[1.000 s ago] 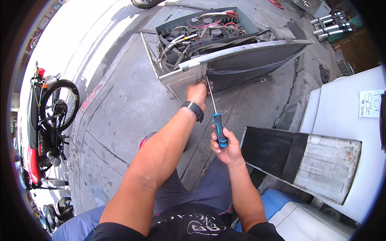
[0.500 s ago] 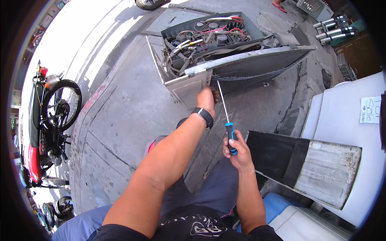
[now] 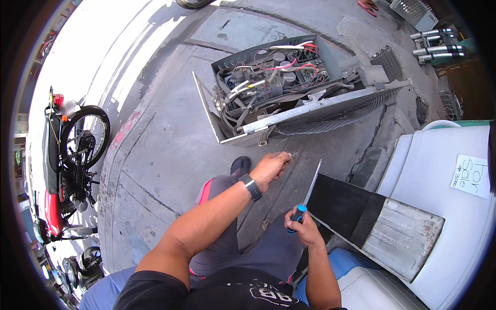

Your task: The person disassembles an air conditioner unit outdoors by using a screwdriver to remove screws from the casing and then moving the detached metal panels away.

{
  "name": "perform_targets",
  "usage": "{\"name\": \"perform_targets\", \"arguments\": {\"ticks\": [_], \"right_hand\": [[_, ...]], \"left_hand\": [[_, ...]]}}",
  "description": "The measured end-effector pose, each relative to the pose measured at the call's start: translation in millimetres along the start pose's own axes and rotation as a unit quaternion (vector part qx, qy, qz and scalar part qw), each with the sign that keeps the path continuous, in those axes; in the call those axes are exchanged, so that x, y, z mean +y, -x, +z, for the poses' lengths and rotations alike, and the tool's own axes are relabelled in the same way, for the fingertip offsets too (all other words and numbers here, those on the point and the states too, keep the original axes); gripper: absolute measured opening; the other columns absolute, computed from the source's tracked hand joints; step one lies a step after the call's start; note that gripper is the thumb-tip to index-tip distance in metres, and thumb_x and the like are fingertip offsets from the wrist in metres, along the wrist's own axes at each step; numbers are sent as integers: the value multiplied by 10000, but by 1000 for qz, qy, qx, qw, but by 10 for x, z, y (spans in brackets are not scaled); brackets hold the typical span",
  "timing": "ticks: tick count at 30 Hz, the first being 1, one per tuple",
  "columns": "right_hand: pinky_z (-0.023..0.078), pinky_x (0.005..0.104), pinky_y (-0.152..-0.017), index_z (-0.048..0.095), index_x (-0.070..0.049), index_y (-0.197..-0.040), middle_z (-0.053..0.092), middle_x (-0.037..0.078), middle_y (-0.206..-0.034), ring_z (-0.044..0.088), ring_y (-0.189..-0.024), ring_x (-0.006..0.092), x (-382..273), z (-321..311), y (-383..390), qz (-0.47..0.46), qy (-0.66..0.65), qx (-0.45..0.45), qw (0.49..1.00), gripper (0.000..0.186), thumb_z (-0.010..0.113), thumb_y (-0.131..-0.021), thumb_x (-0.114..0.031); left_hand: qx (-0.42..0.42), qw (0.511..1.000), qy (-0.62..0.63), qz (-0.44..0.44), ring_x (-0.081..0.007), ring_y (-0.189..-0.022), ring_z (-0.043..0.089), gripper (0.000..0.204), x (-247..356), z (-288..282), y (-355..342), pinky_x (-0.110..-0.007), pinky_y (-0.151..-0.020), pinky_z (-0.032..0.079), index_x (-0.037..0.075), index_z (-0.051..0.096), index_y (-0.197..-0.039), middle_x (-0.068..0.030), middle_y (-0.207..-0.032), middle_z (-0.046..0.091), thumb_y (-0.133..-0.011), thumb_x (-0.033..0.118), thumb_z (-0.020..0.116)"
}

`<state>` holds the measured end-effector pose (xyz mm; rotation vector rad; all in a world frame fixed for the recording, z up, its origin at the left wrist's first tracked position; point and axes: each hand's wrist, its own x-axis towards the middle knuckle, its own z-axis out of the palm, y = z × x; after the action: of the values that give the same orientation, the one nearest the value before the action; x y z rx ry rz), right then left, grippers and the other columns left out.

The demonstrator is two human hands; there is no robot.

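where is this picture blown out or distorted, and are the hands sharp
Head view: sunlit road at upper left glares near white; head view: fisheye rim leaves black corners; head view: the right hand and screwdriver are shaded but reasonably clear.

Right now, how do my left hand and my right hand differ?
Your right hand grips a blue and black screwdriver; your left hand is curled, and whether it pinches something small is unclear.
Your left wrist wears a dark watch; your right wrist is bare.
Your left hand reaches farther ahead; your right hand is closer to your body.
Both hands are ungloved.
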<state>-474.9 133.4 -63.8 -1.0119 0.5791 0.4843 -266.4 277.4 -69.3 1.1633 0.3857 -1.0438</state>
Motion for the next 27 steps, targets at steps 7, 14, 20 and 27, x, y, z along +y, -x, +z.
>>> {"name": "perform_targets", "arguments": {"ticks": [7,14,20,27], "right_hand": [[431,276,-552,481,-114,-881,554,22,-733,552,-598,134,-656,686,232,41,-71,198,977,206,679,-890,-168],[423,289,-512,491,-93,-906,529,12,-706,521,-551,128,-1207,1205,380,113,80,228,964,216,637,-924,-251],[497,367,-675,528,-32,-1099,657,144,-908,644,-715,250,-1018,1330,448,5,362,217,906,387,613,-918,-363],[470,413,-920,607,-64,-1206,653,168,-1141,613,-1084,351,-1063,1282,190,-66,328,203,920,418,585,-930,-377]], "left_hand": [[300,854,-421,51,-235,-543,548,771,1151,-840,973,-411,-542,431,-54,588,-584,-144,-552,559,-893,648,517],[295,863,-410,-19,-202,-534,482,676,1411,-831,974,-393,-541,399,-50,536,-570,-131,-530,503,-898,540,570],[79,982,-138,-98,-120,-683,534,328,974,-458,1030,-288,-636,423,38,665,-912,0,-769,595,-974,342,557],[103,995,4,-18,-102,-853,544,281,676,-373,707,-255,-751,417,45,628,-1113,-13,-938,627,-980,285,569]]}}
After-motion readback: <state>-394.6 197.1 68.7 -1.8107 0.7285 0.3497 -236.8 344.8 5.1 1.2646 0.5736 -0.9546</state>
